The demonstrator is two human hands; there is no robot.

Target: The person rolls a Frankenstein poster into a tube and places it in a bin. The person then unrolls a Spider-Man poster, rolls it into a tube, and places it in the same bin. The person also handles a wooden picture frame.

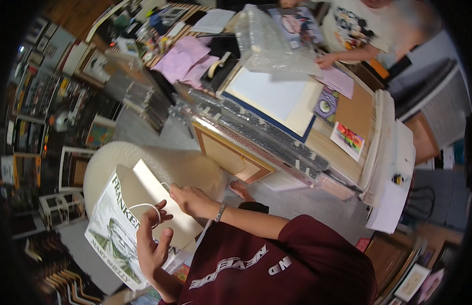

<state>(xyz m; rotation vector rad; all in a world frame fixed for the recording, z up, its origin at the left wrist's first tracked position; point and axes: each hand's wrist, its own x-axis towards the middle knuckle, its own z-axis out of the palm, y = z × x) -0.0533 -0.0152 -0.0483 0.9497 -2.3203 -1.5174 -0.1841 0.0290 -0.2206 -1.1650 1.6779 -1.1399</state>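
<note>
A white paper bag (pixel 101 231) with a green and grey printed picture leans in front of me at the lower left. My left hand (pixel 153 244) is at its near side, fingers partly spread, with a white cord handle (pixel 143 205) hooked over them. At the bag's other side, my right hand (pixel 191 201) has its fingers closed by a second cord loop, mostly hidden in the grip. Between the hands the bag's mouth gapes. A pale flat panel (pixel 153 184) shows there; whether it is the bag's wall or a board inside, I cannot tell.
Behind the bag stands a big roll of bubble wrap (pixel 187 165). A work table beyond holds white sheets (pixel 269 91), pink paper (pixel 182 63) and colourful prints (pixel 347 141). Across it, another person's hand (pixel 326 61) touches clear wrap. A gold-edged frame (pixel 233 155) leans below.
</note>
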